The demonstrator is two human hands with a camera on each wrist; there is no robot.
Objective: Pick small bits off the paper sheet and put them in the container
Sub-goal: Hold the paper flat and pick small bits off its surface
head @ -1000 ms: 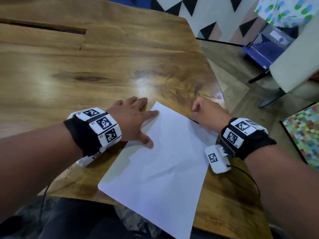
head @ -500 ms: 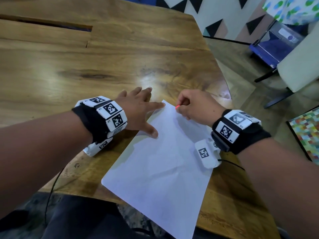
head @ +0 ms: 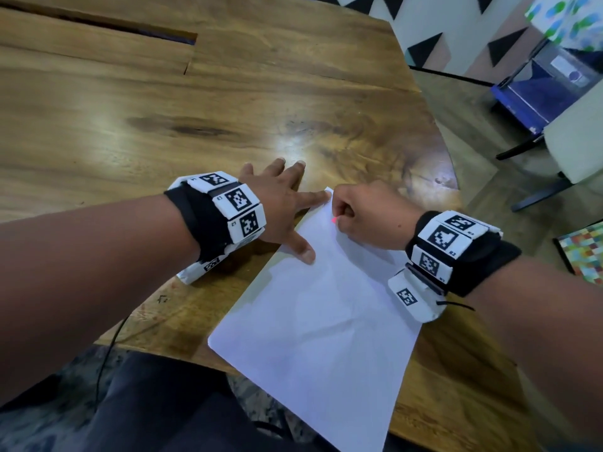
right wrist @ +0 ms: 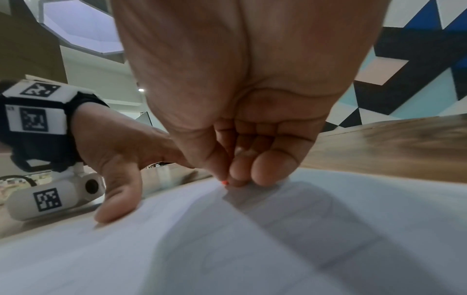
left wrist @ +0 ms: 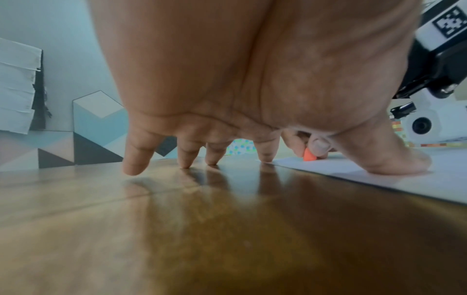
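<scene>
A white paper sheet lies at an angle on the wooden table, near its front edge. My left hand lies flat with spread fingers, its thumb and forefinger pressing the sheet's far left corner. My right hand is curled just right of it, over the sheet's far end, and pinches a small orange bit between thumb and fingertips, touching the paper. The orange bit shows clearly in the left wrist view, and as a tiny tip in the right wrist view. No container is in view.
The table's right edge runs close beside my right hand, with floor beyond. A white chair and a blue box stand on the floor at the right. A long slot cuts the tabletop at the far left.
My right hand moved left from the sheet's right edge to its far corner, close to my left forefinger, and now an orange bit shows in its pinch. The left hand stays put.
</scene>
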